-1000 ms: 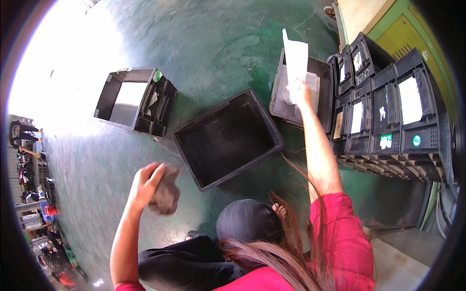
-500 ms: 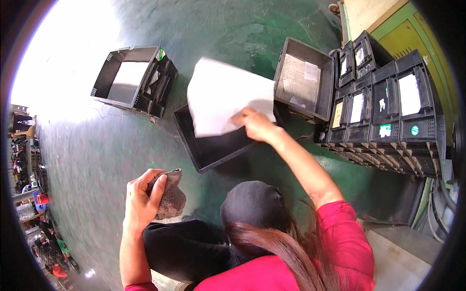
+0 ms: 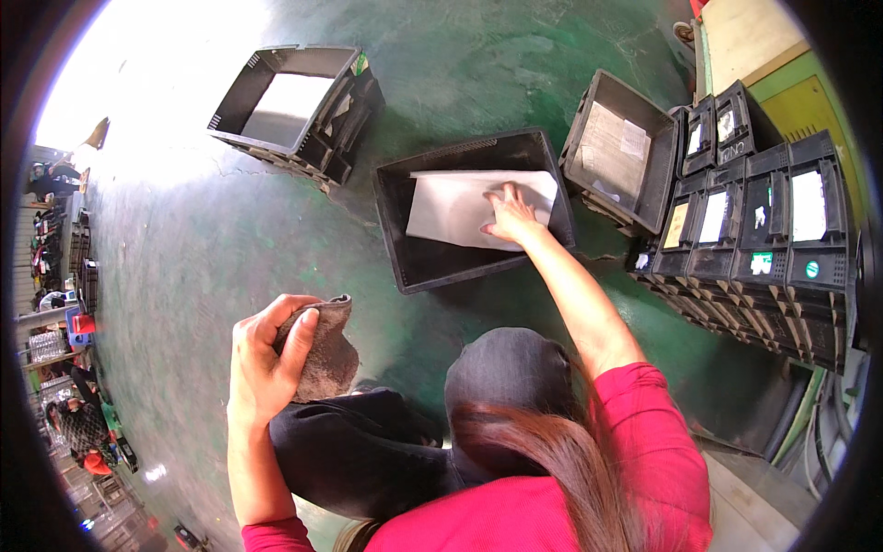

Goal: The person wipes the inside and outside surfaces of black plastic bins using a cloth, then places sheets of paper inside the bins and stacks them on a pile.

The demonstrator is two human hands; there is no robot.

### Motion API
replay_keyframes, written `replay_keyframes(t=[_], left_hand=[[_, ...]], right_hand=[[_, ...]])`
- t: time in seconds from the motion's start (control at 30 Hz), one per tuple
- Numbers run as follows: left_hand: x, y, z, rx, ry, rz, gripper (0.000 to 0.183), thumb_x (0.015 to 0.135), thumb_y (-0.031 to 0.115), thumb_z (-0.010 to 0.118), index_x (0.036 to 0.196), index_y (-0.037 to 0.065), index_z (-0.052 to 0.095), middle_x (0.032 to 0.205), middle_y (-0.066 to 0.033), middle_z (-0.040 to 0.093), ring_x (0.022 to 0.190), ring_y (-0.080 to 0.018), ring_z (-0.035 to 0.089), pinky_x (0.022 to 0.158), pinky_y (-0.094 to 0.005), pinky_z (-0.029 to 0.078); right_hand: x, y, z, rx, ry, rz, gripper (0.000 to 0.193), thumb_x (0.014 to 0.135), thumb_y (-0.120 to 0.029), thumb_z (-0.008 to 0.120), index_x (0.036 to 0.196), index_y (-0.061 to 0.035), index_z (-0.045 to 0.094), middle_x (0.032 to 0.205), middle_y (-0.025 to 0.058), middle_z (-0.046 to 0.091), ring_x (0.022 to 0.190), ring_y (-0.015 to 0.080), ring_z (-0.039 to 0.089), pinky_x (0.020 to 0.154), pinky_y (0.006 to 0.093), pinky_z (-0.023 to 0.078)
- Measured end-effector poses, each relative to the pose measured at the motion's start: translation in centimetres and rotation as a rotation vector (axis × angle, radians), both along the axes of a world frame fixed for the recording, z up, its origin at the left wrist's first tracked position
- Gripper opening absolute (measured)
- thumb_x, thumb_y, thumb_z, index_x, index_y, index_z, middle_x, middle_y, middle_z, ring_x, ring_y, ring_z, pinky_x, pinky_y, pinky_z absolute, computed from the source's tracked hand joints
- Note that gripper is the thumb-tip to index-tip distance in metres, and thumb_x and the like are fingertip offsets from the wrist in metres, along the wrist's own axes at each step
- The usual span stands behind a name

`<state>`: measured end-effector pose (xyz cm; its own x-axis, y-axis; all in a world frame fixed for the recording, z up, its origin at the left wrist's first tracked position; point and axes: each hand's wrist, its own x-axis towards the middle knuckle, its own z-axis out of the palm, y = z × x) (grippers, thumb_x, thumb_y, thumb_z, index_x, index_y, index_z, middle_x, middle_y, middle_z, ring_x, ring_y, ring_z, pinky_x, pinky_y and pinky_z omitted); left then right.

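Note:
A white sheet, paper-like, lies inside a black plastic crate on the floor in front of me. My right hand rests on the sheet's right part with its fingers spread, pressing from above. Off to the left, above my knee, my left hand grips a folded grey-brown cloth between thumb and fingers. The cloth looks worn and hangs clear of the crate.
At far left stands a stack of black crates, the top one holding a white sheet. Another crate, lined with cardboard, is at right. Beside it, several labelled crates form stacks near a green-yellow cabinet.
The white sheet has gone down from above the crate into it. My right hand has opened from its hold and lies spread on the sheet. My left hand still holds the cloth.

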<state>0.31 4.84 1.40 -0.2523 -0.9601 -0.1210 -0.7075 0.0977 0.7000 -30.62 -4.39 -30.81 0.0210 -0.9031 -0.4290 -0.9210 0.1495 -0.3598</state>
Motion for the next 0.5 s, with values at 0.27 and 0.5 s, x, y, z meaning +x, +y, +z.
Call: replay_keyframes(t=[0.27,0.5], left_hand=[[1.0,0.7,0.2,-0.011,-0.025,0.027,0.018,0.086,0.016,0.057,0.090,-0.001,0.062,0.069,-0.0132,0.062,0.062,-0.0198,0.061,0.061,-0.0275,0.046],[1.7,0.6,0.8,0.005,-0.028,0.031,0.017,0.085,0.014,0.057,0.090,-0.001,0.061,0.069,-0.0126,0.062,0.062,-0.0190,0.061,0.061,-0.0274,0.046]], right_hand=[[2.2,0.0,-2.1,0.241,0.155,0.546,0.093,0.064,-0.020,0.078,0.140,-0.0378,0.028,0.152,0.0061,-0.008,0.139,0.0323,-0.005,0.103,0.0663,0.017],[1.2,-2.0,-3.1,0.058,0.033,0.008,0.094,0.064,-0.049,0.075,0.142,-0.0332,0.024,0.151,0.0106,-0.004,0.138,0.0369,-0.004,0.097,0.0700,0.023]])
